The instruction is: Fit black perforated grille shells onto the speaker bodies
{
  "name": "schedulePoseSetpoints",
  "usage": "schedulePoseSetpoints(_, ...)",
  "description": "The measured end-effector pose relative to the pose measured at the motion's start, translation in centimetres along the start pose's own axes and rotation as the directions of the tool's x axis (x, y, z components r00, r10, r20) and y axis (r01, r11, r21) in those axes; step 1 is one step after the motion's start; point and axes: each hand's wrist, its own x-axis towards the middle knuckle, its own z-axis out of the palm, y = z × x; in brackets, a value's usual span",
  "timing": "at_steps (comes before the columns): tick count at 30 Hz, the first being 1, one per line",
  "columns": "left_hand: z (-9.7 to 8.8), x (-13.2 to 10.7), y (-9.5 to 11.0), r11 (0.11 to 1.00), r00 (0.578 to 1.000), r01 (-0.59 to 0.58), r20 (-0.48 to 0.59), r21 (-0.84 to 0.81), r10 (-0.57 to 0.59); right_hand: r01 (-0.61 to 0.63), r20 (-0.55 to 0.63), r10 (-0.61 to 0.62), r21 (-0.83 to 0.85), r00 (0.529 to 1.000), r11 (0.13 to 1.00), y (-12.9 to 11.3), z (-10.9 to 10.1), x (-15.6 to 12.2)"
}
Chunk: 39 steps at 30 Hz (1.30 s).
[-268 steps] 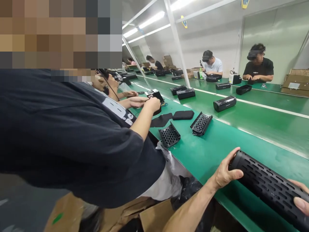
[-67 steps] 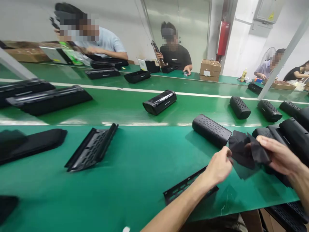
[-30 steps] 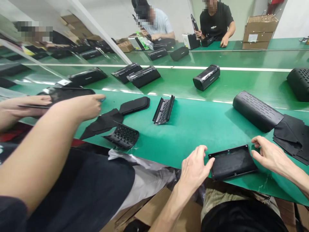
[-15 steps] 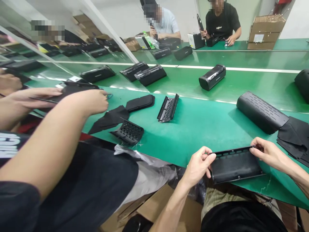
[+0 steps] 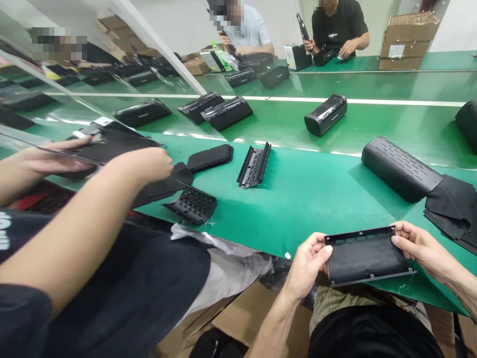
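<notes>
Between my hands is a black plastic speaker housing panel [image 5: 367, 258], its hollow inner side facing up and a dark sheet lying inside it. My left hand [image 5: 309, 258] pinches its left end, thumb over the rim. The right end is gripped by my right hand [image 5: 417, 243], thumb on the upper corner. Slots show along the panel's far edge, and small tabs line its near edge. Beyond my right hand a slotted black speaker shell [image 5: 402, 169] rests on the green table, beside a pile of black fabric sheets [image 5: 452, 214].
Two perforated panels [image 5: 255, 165] [image 5: 196, 203] and a stack of black pads [image 5: 210, 158] lie left. A co-worker's arm [image 5: 93, 219] reaches over the table at left. Speakers [image 5: 326, 115] stand on the green conveyor. Cardboard boxes [image 5: 257, 313] sit below the table edge.
The dark sheet lies closer against the panel's inside, covering more of the slots. My hands have shifted slightly along its ends. The co-worker's forearm has moved a little, and the view has turned slightly.
</notes>
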Motion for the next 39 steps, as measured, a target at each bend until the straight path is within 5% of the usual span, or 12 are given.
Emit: schedulePoseSetpoints(39,0.0,0.19,-0.55,0.999,1.0,-0.013,-0.028,-0.043,0.012,-0.027,-0.026,0.028,0.035,0.999,0.999,0.41,-0.21,-0.29)
